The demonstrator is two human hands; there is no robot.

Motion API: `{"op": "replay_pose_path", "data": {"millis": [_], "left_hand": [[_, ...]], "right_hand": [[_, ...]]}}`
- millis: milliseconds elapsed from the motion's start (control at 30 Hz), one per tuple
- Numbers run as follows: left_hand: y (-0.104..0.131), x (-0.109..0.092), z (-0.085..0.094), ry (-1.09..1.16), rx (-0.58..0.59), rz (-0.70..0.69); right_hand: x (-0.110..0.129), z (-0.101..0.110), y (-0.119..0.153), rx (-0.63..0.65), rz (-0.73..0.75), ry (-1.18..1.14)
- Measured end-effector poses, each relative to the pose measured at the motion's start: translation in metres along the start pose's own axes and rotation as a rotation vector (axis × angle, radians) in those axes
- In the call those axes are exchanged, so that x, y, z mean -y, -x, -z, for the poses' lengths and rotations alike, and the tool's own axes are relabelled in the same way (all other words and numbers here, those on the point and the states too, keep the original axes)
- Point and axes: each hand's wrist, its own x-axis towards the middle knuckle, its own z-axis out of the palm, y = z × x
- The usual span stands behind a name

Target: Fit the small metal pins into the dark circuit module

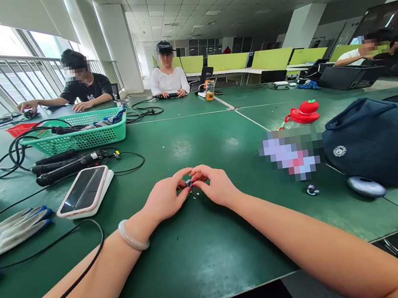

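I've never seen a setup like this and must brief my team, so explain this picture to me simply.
There is no robot here: these are a person's own bare hands. The one picture comes from a camera worn on that person's head, looking forward and down. The left hand and right hand meet, their grip closed around a small object, too tiny to identify. A small flat piece lies just below it on the green table. To the left are a phone, a work glove and a green basket; to the right, a dark blue bag. Other people sit farther back.
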Motion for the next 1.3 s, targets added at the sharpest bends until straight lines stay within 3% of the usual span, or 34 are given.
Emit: {"op": "replay_pose_path", "data": {"millis": [433,667,933,1167,1300], "left_hand": [[0.001,-0.003,0.002,0.017,0.041,-0.007],[-0.003,0.007,0.0,0.012,-0.035,0.151],[-0.007,0.019,-0.006,0.027,-0.021,0.23],[-0.007,0.02,-0.012,0.445,0.099,0.295],[-0.006,0.02,-0.013,0.459,0.085,0.292]], "right_hand": [[0.005,0.002,0.0,0.067,-0.051,0.01],[-0.01,0.001,-0.003,0.217,-0.06,0.336],[-0.011,-0.002,-0.007,0.28,0.014,0.449],[-0.015,-0.006,-0.007,0.316,0.146,0.589],[-0.015,-0.004,-0.005,0.312,0.155,0.547]]}}
